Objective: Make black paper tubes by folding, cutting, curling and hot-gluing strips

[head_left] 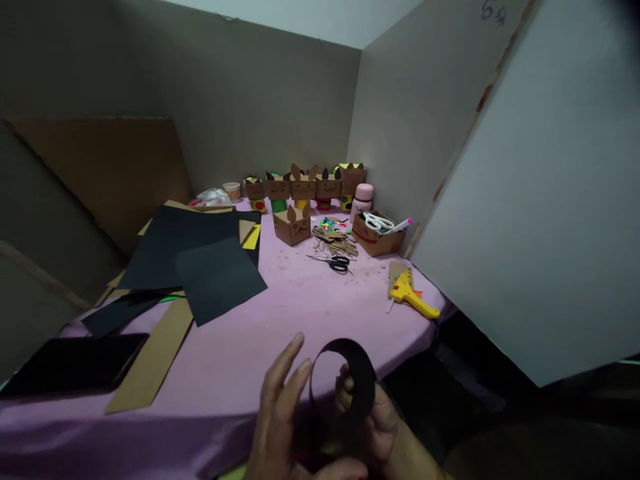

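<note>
Black paper ring: a loop of black paper (367, 383), held above the near edge of the surface (310, 303), its round opening partly turned to the camera.
Right hand: the right hand (383, 423) is clamped on the ring's right side, some fingertips showing inside the loop.
Left hand: the left hand (280, 407) has its fingers apart and raised just beside the ring's left edge; whether it touches the paper cannot be told.
Cloth: pink, covering the surface and hanging over its near side.
Left side: black paper sheets (215, 277) overlap one another; a cardboard strip (155, 367) lies near a dark flat tablet-like object (75, 363).
Middle: black-handled scissors (339, 264) lie just in front of a pile of thin cardboard scraps (336, 243).
Right side: a yellow glue gun (413, 297) rests by the edge, on or against a small cardboard piece (397, 273); behind it, a cardboard box (375, 241) holds white scissors (376, 221) and a pen (403, 225).
Back: a row of cardboard figures (303, 188) with ears and drawn faces stands beside a pink bottle (363, 199); a separate cardboard head (293, 229) sits in front.
</note>
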`<state>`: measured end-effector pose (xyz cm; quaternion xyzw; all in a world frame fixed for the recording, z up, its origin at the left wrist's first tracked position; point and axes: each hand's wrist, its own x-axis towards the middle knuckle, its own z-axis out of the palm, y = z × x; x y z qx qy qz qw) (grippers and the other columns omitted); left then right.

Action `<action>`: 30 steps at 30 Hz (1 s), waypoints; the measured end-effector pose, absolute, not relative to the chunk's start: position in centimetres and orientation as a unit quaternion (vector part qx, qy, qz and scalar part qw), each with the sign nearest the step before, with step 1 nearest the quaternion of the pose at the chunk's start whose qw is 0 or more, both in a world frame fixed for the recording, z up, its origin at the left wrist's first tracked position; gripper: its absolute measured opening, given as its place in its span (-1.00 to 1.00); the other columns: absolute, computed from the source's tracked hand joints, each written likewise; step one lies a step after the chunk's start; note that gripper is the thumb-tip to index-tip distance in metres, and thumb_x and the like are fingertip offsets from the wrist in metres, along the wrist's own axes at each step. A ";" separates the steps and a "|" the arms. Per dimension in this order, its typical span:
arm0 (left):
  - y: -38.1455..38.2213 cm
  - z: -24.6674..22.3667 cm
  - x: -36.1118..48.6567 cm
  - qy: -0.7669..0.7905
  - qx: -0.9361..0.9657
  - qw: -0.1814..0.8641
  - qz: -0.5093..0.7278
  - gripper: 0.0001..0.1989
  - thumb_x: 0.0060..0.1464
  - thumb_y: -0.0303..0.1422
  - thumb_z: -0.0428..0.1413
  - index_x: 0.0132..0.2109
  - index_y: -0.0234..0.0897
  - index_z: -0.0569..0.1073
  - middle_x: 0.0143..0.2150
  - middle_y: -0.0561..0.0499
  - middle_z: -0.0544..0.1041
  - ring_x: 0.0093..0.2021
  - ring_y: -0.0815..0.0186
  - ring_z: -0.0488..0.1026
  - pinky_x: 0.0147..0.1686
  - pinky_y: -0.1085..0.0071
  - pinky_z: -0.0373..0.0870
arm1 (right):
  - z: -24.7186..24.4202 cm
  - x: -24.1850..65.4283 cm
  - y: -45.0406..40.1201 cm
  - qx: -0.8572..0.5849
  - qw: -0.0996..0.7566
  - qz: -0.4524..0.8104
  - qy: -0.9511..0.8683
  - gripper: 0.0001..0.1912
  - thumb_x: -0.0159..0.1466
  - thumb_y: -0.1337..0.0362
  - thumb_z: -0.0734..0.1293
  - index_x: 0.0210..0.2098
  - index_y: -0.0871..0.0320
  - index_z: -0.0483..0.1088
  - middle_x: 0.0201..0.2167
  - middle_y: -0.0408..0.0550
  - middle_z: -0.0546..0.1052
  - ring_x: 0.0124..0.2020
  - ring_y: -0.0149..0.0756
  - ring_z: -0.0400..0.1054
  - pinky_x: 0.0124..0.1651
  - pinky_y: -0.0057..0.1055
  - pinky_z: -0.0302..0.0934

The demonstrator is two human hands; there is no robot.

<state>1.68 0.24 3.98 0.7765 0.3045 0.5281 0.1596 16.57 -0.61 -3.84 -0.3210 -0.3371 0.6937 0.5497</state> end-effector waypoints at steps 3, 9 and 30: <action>0.2 4.7 1.2 0.351 0.748 0.078 0.558 -0.37 -0.05 -0.21 0.16 0.19 -0.01 0.17 0.13 -0.09 0.29 0.10 0.02 0.24 0.02 0.08 0.23 | -2.1 17.9 1.0 -0.327 0.575 0.697 -0.276 -0.66 0.05 -0.01 0.39 -0.55 0.13 0.32 -0.80 -0.34 0.25 -0.82 -0.61 -0.01 -0.75 -0.65 -0.09; 0.5 5.7 0.8 0.371 0.792 0.041 0.483 -0.58 -0.01 -0.41 0.13 0.04 -0.09 0.35 -0.15 -0.03 0.52 -0.12 0.10 0.36 -0.17 0.17 0.27 | 1.0 18.5 -0.3 -0.383 0.606 0.640 -0.277 -0.72 0.01 0.15 0.46 -0.59 0.17 0.33 -0.80 -0.25 0.36 -0.83 -0.64 -0.01 -0.75 -0.65 -0.22; 0.6 6.1 1.3 0.430 0.502 0.657 0.362 -0.84 -0.06 -0.26 0.19 -0.34 -0.24 0.58 -0.41 -0.02 0.60 -0.33 0.24 0.48 -0.29 0.38 0.40 | 4.4 18.3 -2.1 -0.509 0.509 0.392 -0.573 -0.68 0.22 0.20 0.25 -0.62 0.19 0.32 -0.71 -0.19 0.34 -0.66 -0.47 0.19 -0.56 -0.52 0.06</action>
